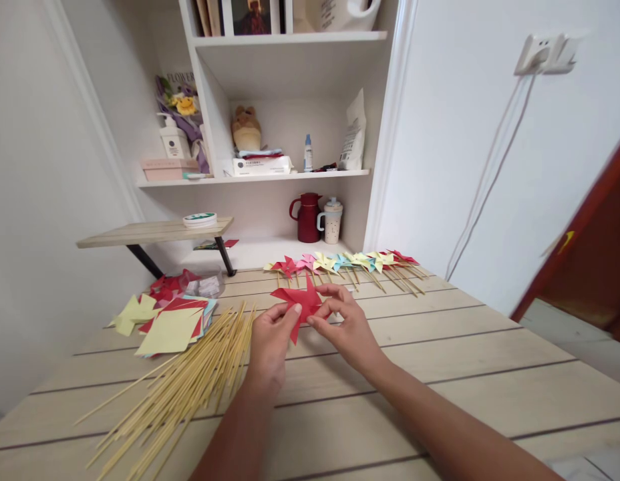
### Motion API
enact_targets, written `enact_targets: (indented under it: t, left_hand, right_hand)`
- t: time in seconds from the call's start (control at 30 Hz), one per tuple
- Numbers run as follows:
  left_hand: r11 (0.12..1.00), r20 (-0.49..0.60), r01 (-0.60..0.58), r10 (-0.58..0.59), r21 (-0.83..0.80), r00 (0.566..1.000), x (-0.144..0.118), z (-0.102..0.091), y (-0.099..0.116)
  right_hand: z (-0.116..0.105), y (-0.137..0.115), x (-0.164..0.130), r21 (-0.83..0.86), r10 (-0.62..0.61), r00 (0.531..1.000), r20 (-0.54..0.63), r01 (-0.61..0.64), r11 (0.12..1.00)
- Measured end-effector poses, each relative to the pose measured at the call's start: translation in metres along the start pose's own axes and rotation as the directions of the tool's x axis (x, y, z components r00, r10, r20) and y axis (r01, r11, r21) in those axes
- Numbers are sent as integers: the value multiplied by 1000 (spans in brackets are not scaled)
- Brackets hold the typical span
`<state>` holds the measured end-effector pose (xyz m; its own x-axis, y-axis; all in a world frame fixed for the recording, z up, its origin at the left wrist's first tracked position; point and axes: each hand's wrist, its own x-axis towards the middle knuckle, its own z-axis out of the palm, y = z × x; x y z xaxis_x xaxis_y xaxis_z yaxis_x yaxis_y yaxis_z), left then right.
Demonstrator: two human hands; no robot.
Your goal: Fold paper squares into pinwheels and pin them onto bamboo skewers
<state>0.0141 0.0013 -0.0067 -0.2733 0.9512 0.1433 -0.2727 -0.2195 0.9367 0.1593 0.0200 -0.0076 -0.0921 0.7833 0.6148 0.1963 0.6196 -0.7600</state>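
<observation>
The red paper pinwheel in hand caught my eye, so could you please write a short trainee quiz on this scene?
1. True or false: the left hand pinches the red paper pinwheel.
2. Which colour is the top sheet of the paper stack? A) purple B) pale yellow C) black
3. Fill in: on the shelf, the dark red jug stands beside a speckled ____.
Key: 1 true; 2 B; 3 mug.

The left hand (270, 337) and right hand (347, 324) cover parts of the red pinwheel (308, 298). The bottom edge cuts off both forearms (415, 394) and several sticks (174, 397). The yellow sheet (170, 331) hides most of the paper stack (208, 312). The top edge crops the picture frame (252, 17). Print on the white bag (355, 133) is illegible
</observation>
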Motion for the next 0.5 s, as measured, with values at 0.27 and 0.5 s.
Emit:
enact_targets:
  t: [0.27, 0.5]
  left_hand:
    - [919, 79, -249, 236, 307, 969, 3, 0, 2]
    - [774, 115, -448, 447, 448, 887, -1, 1, 5]
  right_hand:
    - [-3, -3, 2, -37, -57, 995, -82, 54, 998]
    - [-14, -12, 4, -220, -188, 978, -91, 164, 962]
